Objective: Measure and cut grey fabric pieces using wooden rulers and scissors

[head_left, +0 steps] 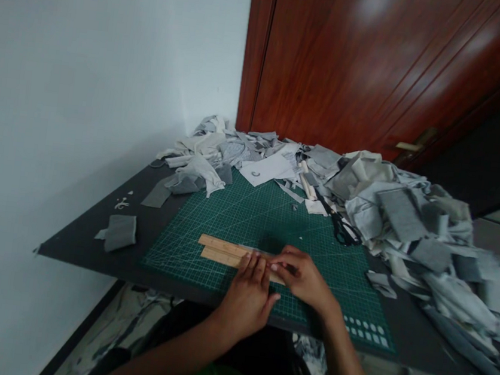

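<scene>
Wooden rulers (225, 247): I count two, side by side on the green cutting mat (247, 211), toward its 6 o'clock edge, left ends staggered. The mat lies on a dark table (83, 242), which bears a large heap of cloth scraps (403, 214) from 1 to 4 o'clock and a smaller heap (205, 146) at 10 to 11. A white sheet (274, 169) lies at 12, black-handled scissors (347, 235) at 2, a folded grey cloth (121, 233) at 9. The left hand (249, 293) enters from 7 o'clock, palm down, thumb spread, fingers together and laid across the rulers without clasping. The right hand (305, 278) enters from 5 o'clock, thumb and fingertips drawn narrowly together at the rulers, just beside the left fingertips. On my remote feed those tips are small and soft; I cannot tell whether they pinch anything.
</scene>
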{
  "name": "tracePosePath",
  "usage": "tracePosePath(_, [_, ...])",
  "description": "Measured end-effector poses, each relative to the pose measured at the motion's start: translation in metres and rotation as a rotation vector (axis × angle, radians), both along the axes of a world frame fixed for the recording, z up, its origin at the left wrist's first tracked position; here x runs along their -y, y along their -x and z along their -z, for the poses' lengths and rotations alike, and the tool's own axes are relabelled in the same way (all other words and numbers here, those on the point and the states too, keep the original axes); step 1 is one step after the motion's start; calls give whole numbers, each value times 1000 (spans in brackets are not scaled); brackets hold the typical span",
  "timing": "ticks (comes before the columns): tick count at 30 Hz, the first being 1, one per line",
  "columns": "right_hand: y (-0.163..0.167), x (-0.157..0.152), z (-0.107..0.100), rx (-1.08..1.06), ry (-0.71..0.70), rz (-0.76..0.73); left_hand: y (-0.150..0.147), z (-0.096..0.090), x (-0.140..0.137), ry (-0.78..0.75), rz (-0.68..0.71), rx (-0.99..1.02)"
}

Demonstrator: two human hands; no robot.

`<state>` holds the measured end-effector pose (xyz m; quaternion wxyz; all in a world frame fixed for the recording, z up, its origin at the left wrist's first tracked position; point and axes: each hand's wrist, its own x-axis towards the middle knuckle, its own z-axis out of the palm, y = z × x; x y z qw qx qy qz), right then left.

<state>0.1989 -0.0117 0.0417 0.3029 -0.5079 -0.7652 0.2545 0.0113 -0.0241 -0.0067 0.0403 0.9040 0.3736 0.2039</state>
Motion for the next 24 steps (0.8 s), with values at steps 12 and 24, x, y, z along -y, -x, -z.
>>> tracePosePath(12, [13, 14, -1, 325, 131, 183, -2, 5, -4, -17, 8, 53])
tracePosePath(24, [35, 11, -22, 566, 196, 334, 20, -26, -36, 129, 107, 180])
